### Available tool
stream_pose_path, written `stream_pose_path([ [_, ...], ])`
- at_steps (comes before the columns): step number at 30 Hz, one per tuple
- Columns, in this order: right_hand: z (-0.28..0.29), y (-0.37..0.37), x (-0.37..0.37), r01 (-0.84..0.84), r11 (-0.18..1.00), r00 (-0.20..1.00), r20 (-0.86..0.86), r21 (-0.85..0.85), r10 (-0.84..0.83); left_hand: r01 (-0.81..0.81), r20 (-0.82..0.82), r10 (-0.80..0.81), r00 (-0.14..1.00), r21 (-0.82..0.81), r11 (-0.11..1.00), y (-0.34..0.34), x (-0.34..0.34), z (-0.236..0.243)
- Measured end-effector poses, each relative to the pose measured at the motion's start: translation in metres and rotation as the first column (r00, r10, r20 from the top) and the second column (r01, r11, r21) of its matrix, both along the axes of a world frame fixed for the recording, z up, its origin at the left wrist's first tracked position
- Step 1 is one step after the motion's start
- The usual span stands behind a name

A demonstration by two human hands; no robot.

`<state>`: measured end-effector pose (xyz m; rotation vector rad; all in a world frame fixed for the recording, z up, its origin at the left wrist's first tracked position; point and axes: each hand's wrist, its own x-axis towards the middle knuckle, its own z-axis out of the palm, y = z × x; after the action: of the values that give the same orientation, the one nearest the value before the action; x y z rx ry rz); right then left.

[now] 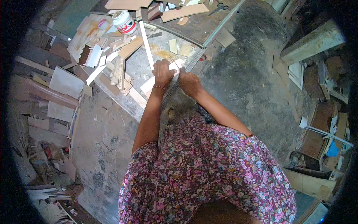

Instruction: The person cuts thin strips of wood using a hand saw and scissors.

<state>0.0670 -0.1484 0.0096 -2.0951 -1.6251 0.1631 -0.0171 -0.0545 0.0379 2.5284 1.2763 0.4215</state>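
Note:
My left hand (163, 74) is on a white piece (148, 84) at the near edge of the worktable (205, 31), fingers bent and pressed onto it. Just right of it, my right hand (190, 83) has its fingers curled at the table's edge, beside a small white piece (177, 64); what they hold is hidden. A long white strip (146, 44) runs back from my left hand. Around them lie wooden offcuts (130, 46) and pale scraps. A white tub with a red label (124, 23) stands at the back, with black scissors (218, 8) at the far right.
Stained concrete floor (246, 74) surrounds the table. Boards and scraps (63, 84) are piled along the left. A wooden beam (311, 44), more panels (317, 132) and a blue object (332, 149) sit on the right.

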Motion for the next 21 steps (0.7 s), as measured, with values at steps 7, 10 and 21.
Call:
stream_pose_path([
  [7,0.022,-0.009,-0.005,0.022,0.999,1.000,-0.020,-0.039,-0.023,0.046,0.059,-0.041,0.997,-0.092,0.995,0.012,0.000,-0.010],
  [10,0.023,-0.012,-0.010,0.073,0.997,0.997,0.043,-0.027,-0.072,0.078,-0.066,-0.075,0.995,0.035,0.996,0.008,0.003,-0.014],
  [21,0.037,-0.004,-0.014,0.153,0.988,0.988,-0.007,-0.025,-0.153,0.064,-0.140,-0.051,0.989,0.090,0.994,0.001,0.009,-0.016],
])
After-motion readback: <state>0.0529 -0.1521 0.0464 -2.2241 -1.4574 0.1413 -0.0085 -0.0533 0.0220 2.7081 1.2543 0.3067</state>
